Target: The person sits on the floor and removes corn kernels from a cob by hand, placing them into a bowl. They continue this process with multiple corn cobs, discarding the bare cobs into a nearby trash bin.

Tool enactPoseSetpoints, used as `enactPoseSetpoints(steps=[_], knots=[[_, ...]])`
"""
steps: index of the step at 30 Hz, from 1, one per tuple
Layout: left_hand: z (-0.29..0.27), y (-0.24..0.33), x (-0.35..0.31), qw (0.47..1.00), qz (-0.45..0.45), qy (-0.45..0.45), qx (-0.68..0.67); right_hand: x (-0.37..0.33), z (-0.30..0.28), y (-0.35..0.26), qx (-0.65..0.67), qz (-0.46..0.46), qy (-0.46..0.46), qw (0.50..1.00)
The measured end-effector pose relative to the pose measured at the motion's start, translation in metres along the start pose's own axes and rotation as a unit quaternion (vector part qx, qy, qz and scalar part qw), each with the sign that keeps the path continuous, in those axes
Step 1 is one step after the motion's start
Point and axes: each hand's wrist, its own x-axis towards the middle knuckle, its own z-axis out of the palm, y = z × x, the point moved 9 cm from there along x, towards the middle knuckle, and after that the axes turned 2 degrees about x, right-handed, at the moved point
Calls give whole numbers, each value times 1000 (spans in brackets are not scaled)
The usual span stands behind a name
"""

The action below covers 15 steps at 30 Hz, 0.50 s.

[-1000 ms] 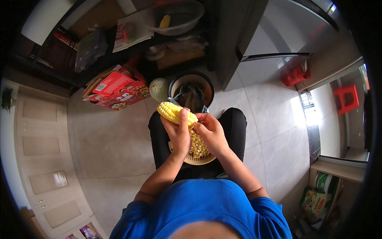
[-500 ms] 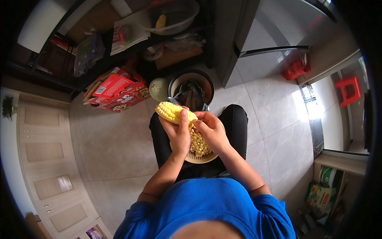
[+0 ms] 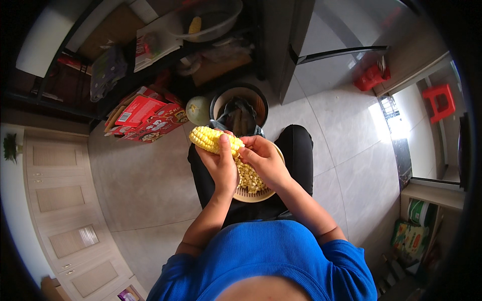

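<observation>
Our left hand (image 3: 221,166) grips the corn cob (image 3: 205,139), our right hand (image 3: 265,157) pinches its right end; we should work gently, low over the loose kernels (image 3: 251,180) in the basket (image 3: 253,198).

Corn cob (image 3: 206,139): knobbly, lightly glossy
Slatted basket (image 3: 251,199): smooth, plastic-looking
Shirt (image 3: 271,246): cloth — finely ribbed, matt
Trousers (image 3: 300,150): smooth dark cloth, matt
Bin liner (image 3: 219,124): thin plastic, creased
Carton (image 3: 145,119): printed cardboard, smooth
Clear bowl (image 3: 217,29): see-through plastic, smooth
Refrigerator (image 3: 341,27): metal-looking — sleek, glossy
Stool (image 3: 442,110): red plastic, smooth
Floor tiles (image 3: 143,180): smooth, softly shiny
Cabinet doors (image 3: 59,176): wood-look, matt
</observation>
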Motion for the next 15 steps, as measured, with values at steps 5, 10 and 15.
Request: enactPoseSetpoints(steps=[5, 10, 15], knots=[[1, 0, -3, 999, 28, -10, 46, 2, -6, 8, 21, 41, 22, 999], [-2, -3, -5, 998, 18, 12, 66, 4, -8, 11, -15, 19, 38, 999], [-3, -6, -2, 996, 4, 34, 78, 2, -8, 15, -6, 23, 37, 999]])
